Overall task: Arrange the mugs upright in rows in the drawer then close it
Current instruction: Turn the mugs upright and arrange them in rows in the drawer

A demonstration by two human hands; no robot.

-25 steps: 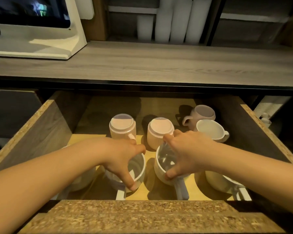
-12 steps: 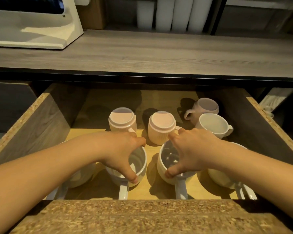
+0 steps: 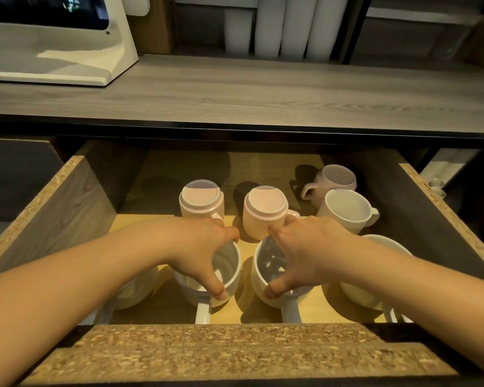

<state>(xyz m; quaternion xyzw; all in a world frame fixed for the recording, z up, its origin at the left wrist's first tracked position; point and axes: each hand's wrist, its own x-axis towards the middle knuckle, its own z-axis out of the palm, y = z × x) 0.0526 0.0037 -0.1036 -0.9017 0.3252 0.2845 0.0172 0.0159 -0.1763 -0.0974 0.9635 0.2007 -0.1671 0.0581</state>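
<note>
The wooden drawer [image 3: 67, 208] is pulled open below the counter. In its front row stand several upright white mugs with handles toward me. My left hand [image 3: 201, 252] grips the rim of the second white mug [image 3: 229, 272]; my right hand [image 3: 302, 255] grips the rim of the third white mug [image 3: 266, 275]. Partly hidden by my arms are a white mug at far left [image 3: 134, 291] and another at far right [image 3: 375, 291]. Behind them two pink ribbed mugs, one [image 3: 201, 202] and the other [image 3: 264, 212], stand upside down. At back right a white mug [image 3: 345, 209] and a pink mug [image 3: 336, 178] stand upright.
The drawer's chipboard front edge [image 3: 235, 356] lies nearest me. Above is a grey wooden counter [image 3: 249, 88] with a white appliance [image 3: 53, 51] at left and white cylinders [image 3: 280, 23] on a shelf behind.
Both hands stay on the two middle white mugs, which have shifted slightly back and straighter. The camera view has tilted a little.
</note>
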